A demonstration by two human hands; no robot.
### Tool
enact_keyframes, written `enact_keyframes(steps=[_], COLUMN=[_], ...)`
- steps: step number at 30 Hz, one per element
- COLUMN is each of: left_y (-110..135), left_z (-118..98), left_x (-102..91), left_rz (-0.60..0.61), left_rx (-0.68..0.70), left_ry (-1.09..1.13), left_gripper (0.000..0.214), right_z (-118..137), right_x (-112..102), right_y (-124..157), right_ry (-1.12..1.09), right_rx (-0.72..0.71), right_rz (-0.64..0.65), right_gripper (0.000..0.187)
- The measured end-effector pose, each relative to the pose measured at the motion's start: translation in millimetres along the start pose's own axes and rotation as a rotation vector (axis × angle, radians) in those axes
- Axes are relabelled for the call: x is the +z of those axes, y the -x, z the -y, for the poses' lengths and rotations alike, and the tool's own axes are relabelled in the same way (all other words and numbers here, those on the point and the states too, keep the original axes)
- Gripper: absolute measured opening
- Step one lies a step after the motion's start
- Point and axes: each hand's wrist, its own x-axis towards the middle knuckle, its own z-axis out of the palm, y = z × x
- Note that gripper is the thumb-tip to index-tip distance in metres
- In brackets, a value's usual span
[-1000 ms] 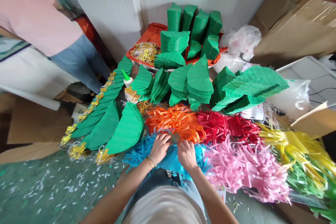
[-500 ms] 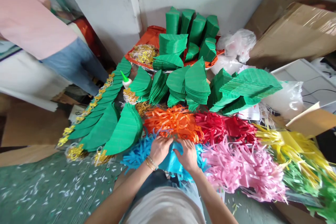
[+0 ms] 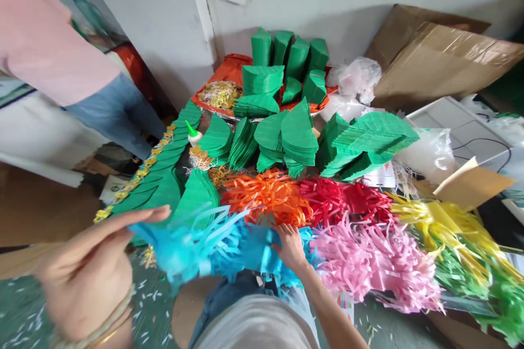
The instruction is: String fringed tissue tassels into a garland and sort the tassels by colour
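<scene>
A strip of blue fringed paper lies in front of me, its left end lifted. My left hand, large and partly blurred at the left, pinches that raised end between its stretched fingers and thumb. Flat on the right part of the blue paper rests my right hand, fingers together and thumb apart. Orange fringed paper lies just beyond the blue. Pink fringed paper is right of my right hand. Behind my left fingers, green leaf-shaped paper stacks are partly covered.
More green paper stacks stand farther back. Red fringed paper and yellow fringed paper lie to the right. A glue bottle stands at the left. Cardboard boxes lean by the wall. A person in pink stands at far left.
My left hand has moved from the middle of the blue paper to the left and up towards me, drawing the fringe out. My right hand stays on the paper.
</scene>
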Motion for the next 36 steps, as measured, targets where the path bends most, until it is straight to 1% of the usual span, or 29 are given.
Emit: enact_keyframes(steps=[1,2,3,5,6,7,8,10,12,14,16,17,19,21,22,24,25,27,30,32,34,36], left_y=[2,6,12,25,32,39,46,57,63,65,66,66,67,68,69,71,73,78,88,94,98,100], left_z=[-7,-11,-11,-6,-2,2,5,9,11,11,12,13,16,19,20,22,23,25,28,28,25,20], left_x=[-0.3,3.8,12.0,37.0,51.3,65.0,77.3,94.9,103.6,106.0,104.9,103.4,98.9,93.5,91.3,89.3,89.8,93.8,103.0,108.5,112.8,117.1], left_rz=[0.074,0.195,0.344,0.608,0.631,0.625,0.607,0.578,0.580,0.609,0.666,0.707,0.770,0.800,0.807,0.825,0.836,0.834,0.801,0.804,0.839,0.888], left_rx=[0.081,0.178,0.294,0.520,0.595,0.641,0.675,0.692,0.695,0.700,0.671,0.626,0.465,0.298,0.245,0.208,0.201,0.143,-0.038,-0.137,-0.159,-0.076], left_ry=[-0.007,-0.011,-0.013,-0.049,-0.061,-0.066,-0.061,-0.023,0.035,0.097,0.158,0.181,0.214,0.237,0.249,0.274,0.290,0.347,0.461,0.501,0.480,0.411], left_gripper=[0.021,0.023,0.026,0.034,0.037,0.038,0.038,0.038,0.038,0.039,0.040,0.041,0.039,0.031,0.024,0.011,0.009,0.009,0.010,0.011,0.012,0.012], right_z=[2,5,9,21,29,39,50,70,86,95,98,99,100,102,103,107,108,112,116,116,113,107], right_x=[-8,-18,-31,-64,-82,-100,-116,-137,-143,-136,-122,-116,-106,-99,-98,-96,-95,-93,-90,-92,-99,-109], right_y=[-3,-7,-11,-15,-16,-14,-12,-4,3,8,12,14,18,24,26,31,32,34,37,41,47,53], right_ry=[-0.029,-0.061,-0.090,-0.146,-0.188,-0.253,-0.416,-0.668,-0.826,-0.939,-1.048,-1.090,-1.127,-1.115,-1.104,-1.081,-1.066,-1.013,-0.855,-0.722,-0.604,-0.534], right_rx=[-0.005,-0.005,0.002,0.030,0.040,0.033,0.006,-0.068,-0.092,-0.038,0.049,0.087,0.147,0.197,0.217,0.232,0.227,0.212,0.192,0.175,0.164,0.183], right_rz=[-0.010,-0.028,-0.059,-0.139,-0.177,-0.195,-0.193,-0.112,-0.047,-0.036,-0.071,-0.108,-0.192,-0.273,-0.311,-0.364,-0.382,-0.420,-0.486,-0.511,-0.505,-0.523], right_gripper=[0.034,0.032,0.028,0.020,0.022,0.026,0.027,0.026,0.030,0.030,0.027,0.026,0.023,0.020,0.019,0.017,0.016,0.016,0.017,0.016,0.014,0.011])
